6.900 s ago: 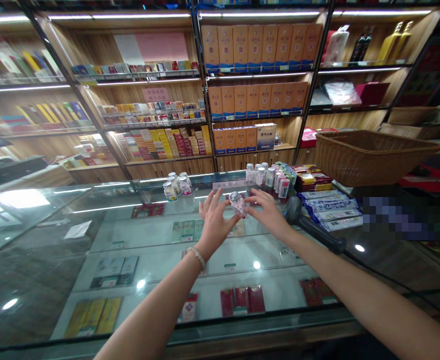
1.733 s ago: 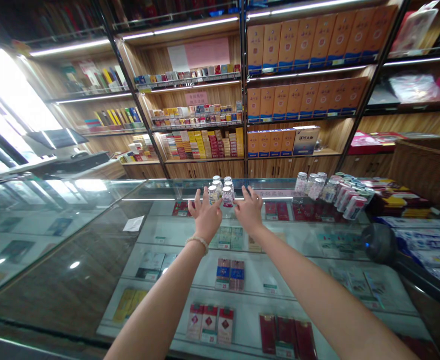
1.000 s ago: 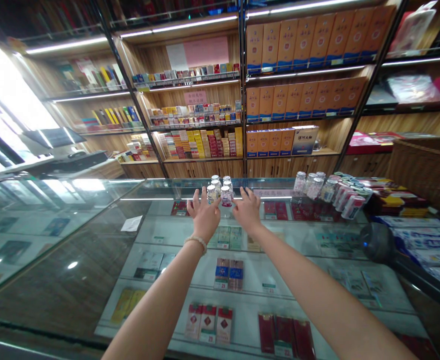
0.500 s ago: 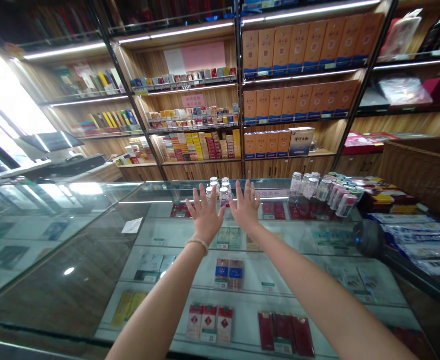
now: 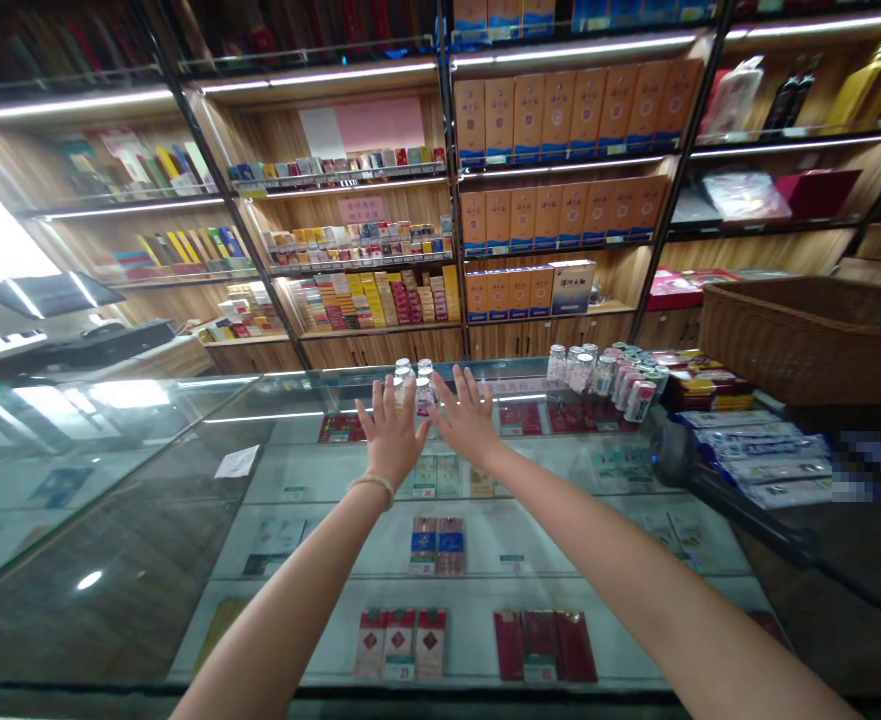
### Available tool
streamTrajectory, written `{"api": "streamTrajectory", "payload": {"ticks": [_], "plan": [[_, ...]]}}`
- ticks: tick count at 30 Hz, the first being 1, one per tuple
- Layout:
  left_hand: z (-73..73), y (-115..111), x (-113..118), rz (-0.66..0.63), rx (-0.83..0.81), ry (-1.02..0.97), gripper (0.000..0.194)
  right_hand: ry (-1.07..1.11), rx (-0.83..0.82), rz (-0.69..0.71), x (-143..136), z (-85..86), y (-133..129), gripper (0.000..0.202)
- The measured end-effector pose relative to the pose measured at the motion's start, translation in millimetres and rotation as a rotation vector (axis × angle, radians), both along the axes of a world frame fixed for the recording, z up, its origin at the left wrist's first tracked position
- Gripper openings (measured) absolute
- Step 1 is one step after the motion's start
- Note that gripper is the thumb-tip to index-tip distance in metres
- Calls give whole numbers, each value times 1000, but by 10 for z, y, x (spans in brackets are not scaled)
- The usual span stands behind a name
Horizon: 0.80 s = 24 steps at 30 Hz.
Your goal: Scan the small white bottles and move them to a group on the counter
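Both my arms stretch forward over a glass display counter (image 5: pixel 297 470). My left hand (image 5: pixel 393 440), with a pale bracelet at the wrist, has its fingers spread and holds nothing. Close beside it, my right hand (image 5: pixel 470 420) is also spread and bare. The thumbs nearly meet. Just beyond the fingertips stand several small clear jars with white lids (image 5: pixel 423 388), partly hidden by my hands. Whether my palms touch the glass, I cannot tell. Under the glass lie cigarette packs (image 5: pixel 400 640), blue-banded packs (image 5: pixel 438 545) and dark red packs (image 5: pixel 543 645) with price tags.
More small jars (image 5: pixel 581 373) and pink cans cluster right of my hands. A black handheld scanner (image 5: pixel 672 455) lies beside blue-white packets (image 5: pixel 755 450). A wicker basket (image 5: pixel 822 340) stands at the right. A white paper (image 5: pixel 237 462) lies left. Behind, shelves carry orange boxes (image 5: pixel 560 115).
The view has turned to the right, so the counter and shelves sit further left in the picture. My hands stay spread, and my thumbs have drawn closer together.
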State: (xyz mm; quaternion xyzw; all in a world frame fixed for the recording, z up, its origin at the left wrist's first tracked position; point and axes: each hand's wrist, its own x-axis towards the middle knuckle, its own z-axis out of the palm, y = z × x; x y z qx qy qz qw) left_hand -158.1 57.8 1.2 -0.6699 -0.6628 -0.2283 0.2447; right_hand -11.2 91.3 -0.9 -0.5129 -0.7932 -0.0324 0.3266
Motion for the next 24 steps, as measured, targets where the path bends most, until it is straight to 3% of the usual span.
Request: {"api": "streamTrajectory", "payload": {"ticks": [3, 7, 17, 24], "plan": [[51, -8, 17, -56, -3, 57, 66, -50, 26, 9, 225, 89, -71, 63], [115, -33, 112, -28, -26, 59, 66, -92, 30, -6, 575, 185, -147, 62], [201, -326, 633, -73, -41, 60, 64, -163, 63, -66, 1332, 227, -361, 57], [267, -495, 965, -124, -51, 49, 61, -250, 132, -83, 2119, 247, -690, 52]]}}
